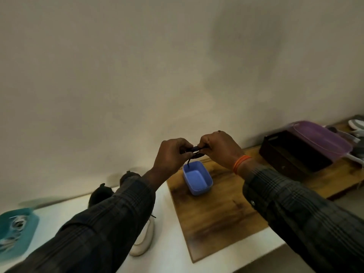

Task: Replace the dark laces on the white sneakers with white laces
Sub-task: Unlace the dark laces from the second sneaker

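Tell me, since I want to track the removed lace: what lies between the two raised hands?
A bundled dark lace, pinched by the left hand and right hand; one end dangles toward the blue tub below. The head view shows this.

The left sleeve [102, 223] hid most of the white sneaker [144, 238]; the teal tray [29, 229] (far left) was cut off, its contents blurred.

Both arms, covered by dark checked sleeves, are stretched forward and raised, and the left hand [171, 154] and the right hand [220, 148] are brought close together, knuckles up, with their fingers curled around one dark lace [194, 151] pinched between them.
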